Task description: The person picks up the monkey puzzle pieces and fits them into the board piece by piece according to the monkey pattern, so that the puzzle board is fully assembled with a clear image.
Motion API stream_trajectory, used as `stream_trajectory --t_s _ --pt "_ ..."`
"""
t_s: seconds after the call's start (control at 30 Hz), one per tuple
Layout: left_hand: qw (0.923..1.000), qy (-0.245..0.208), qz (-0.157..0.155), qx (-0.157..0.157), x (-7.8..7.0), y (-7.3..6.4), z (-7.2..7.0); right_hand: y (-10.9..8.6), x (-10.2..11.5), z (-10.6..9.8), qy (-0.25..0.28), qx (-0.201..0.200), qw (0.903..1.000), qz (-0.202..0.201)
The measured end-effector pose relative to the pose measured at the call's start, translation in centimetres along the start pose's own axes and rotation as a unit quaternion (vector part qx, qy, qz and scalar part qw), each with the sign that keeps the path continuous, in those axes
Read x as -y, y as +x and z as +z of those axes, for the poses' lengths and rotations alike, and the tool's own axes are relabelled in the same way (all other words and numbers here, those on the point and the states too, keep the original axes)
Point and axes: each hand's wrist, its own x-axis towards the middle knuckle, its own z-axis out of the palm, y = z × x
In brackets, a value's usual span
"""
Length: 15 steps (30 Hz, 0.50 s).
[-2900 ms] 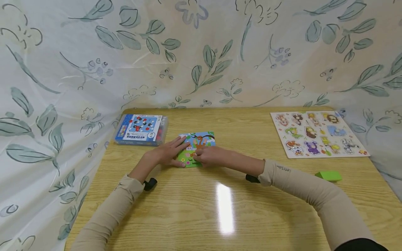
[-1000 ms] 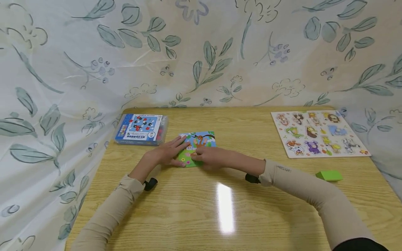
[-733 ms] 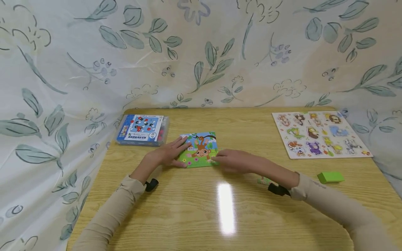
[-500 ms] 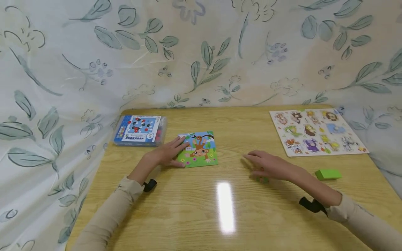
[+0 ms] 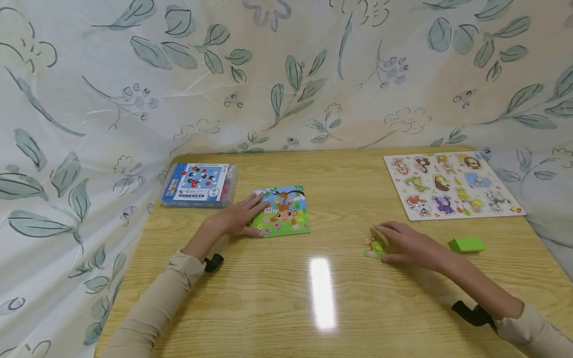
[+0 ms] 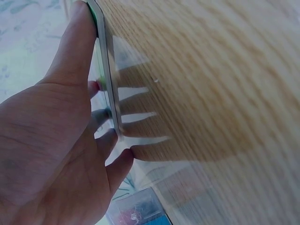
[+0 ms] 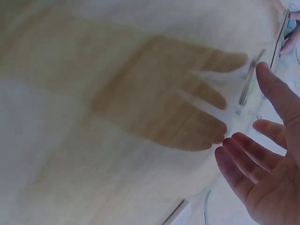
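A square monkey picture puzzle (image 5: 286, 211) lies flat on the table. My left hand (image 5: 235, 218) rests on its left side with the fingers spread; in the left wrist view the thumb of that left hand (image 6: 70, 122) touches the board's edge. To the right of the puzzle lies a small loose puzzle piece (image 5: 372, 248) showing part of a monkey on green. My right hand (image 5: 414, 247) is just right of this piece, fingers extended and holding nothing. In the right wrist view, the thumb of the right hand (image 7: 267, 173) is close to the piece (image 7: 251, 79); I cannot tell whether they touch.
A clear-sided box with a molecule-model label (image 5: 199, 185) stands at the back left. An animal peg board (image 5: 452, 186) lies at the back right. Nearer, a green block (image 5: 467, 245) sits beyond my right hand. A patterned cloth (image 5: 286, 89) hangs behind the table (image 5: 268, 298).
My right hand has left the lower part of the puzzle and moved right, beside the loose piece, which is now uncovered. The left hand has stayed on the puzzle.
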Motion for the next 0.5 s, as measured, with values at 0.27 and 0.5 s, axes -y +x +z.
stream_trajectory --t_s 0.27,0.5 --pt "1.0000 0.000 0.000 0.001 0.0 0.0 0.1 0.2 1.2 0.5 -0.048 0.003 0.9988 -0.005" --pt "1.0000 0.003 -0.003 0.002 0.1 0.1 0.1 0.3 1.4 0.4 -0.076 -0.010 0.9969 -0.021"
